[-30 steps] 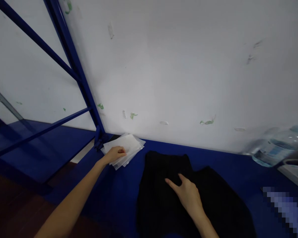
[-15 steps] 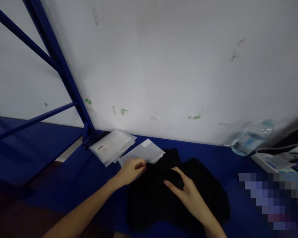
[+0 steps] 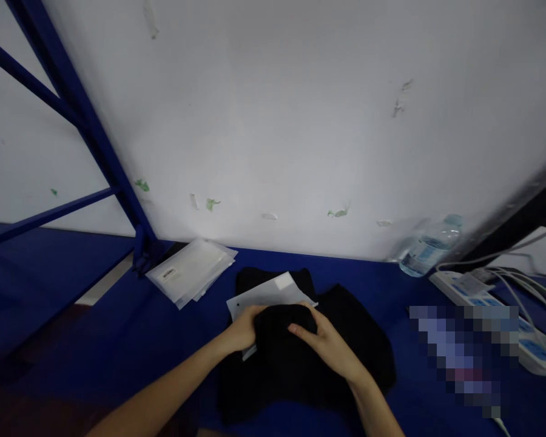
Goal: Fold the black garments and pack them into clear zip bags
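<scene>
Black cloth [image 3: 273,376], which looks like a folded garment, is spread on the blue table in front of me. My left hand [image 3: 244,328] is closed on the left end of a lifted fold, its fingertips hidden behind the fabric. At the fold's right end, my right hand [image 3: 330,343] grips the cloth with the thumb on the near side and the fingers behind. A translucent plastic bag [image 3: 270,292] lies on the black cloth just beyond the fold, partly covered by it. Whether my fingers also touch the bag I cannot tell.
More translucent bags [image 3: 193,270], one with a barcode label, lie stacked at the left. A water bottle [image 3: 430,246] leans against the white wall [image 3: 273,121]. Power strips [image 3: 464,288] with cables and a blurred-out item are at right. A blue metal frame [image 3: 97,149] rises at left.
The bag beside the cloth now lies over it, behind the raised fold. My right hand has closed on the fabric. The view has shifted a little to the right.
</scene>
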